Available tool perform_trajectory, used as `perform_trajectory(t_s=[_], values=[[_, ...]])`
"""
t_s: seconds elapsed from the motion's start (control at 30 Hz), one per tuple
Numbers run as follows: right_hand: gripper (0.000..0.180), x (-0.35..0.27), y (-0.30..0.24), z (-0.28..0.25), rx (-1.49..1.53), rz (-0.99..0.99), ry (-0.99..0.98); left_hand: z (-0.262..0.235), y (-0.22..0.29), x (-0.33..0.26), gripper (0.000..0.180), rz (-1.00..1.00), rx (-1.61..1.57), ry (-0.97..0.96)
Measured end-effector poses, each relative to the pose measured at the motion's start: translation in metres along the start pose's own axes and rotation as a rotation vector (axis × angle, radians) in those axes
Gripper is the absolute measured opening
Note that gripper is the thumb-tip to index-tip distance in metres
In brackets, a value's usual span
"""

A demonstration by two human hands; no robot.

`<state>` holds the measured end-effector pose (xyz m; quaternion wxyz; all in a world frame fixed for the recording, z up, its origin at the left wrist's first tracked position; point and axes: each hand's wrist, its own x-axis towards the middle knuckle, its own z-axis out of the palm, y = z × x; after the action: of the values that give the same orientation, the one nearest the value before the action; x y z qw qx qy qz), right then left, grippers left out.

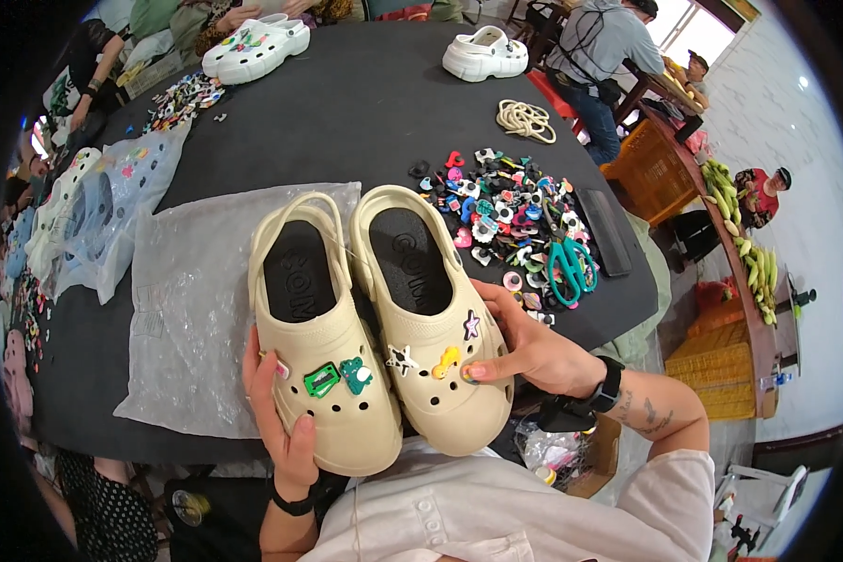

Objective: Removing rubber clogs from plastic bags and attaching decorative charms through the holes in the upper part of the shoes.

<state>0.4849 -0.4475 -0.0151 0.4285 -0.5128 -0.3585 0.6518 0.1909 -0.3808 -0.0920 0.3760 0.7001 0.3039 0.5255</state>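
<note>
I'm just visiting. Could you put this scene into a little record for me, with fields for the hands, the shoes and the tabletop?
Left hand: the left hand holds the left beige clog
Right hand: the right hand holds the right beige clog, thumb on its front
Charms on left clog: include a green rectangular charm
Charms on right clog: include a purple star charm
Under the clogs, partly: clear plastic bag
To the right: loose charm pile, teal-handled scissors
Farther back: pale cord, white clogs
Surface: black table
</note>
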Motion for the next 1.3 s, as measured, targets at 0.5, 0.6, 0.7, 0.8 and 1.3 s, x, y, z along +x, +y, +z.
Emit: perform_trajectory(t_s=[0.5, 0.6, 0.7, 0.8, 1.3], values=[[0.1, -0.009, 0.015, 0.005, 0.144, -0.141, -0.038, 0.003, -0.003, -0.002, 0.069, -0.037, -0.094, 0.028], [0.102, -0.013, 0.013, 0.0, 0.193, -0.121, -0.121, 0.001, -0.005, -0.002, 0.069, -0.036, -0.103, 0.024], [0.102, -0.016, 0.01, -0.004, 0.206, -0.109, -0.178, 0.0, -0.007, -0.002, 0.07, -0.035, -0.104, 0.014], [0.1, -0.018, 0.005, -0.006, 0.262, -0.09, -0.229, 0.0, -0.009, -0.003, 0.07, -0.039, -0.12, 0.014], [0.099, -0.012, 0.0, -0.004, 0.046, -0.086, -0.067, 0.003, -0.004, -0.001, 0.067, -0.03, -0.092, 0.018]])
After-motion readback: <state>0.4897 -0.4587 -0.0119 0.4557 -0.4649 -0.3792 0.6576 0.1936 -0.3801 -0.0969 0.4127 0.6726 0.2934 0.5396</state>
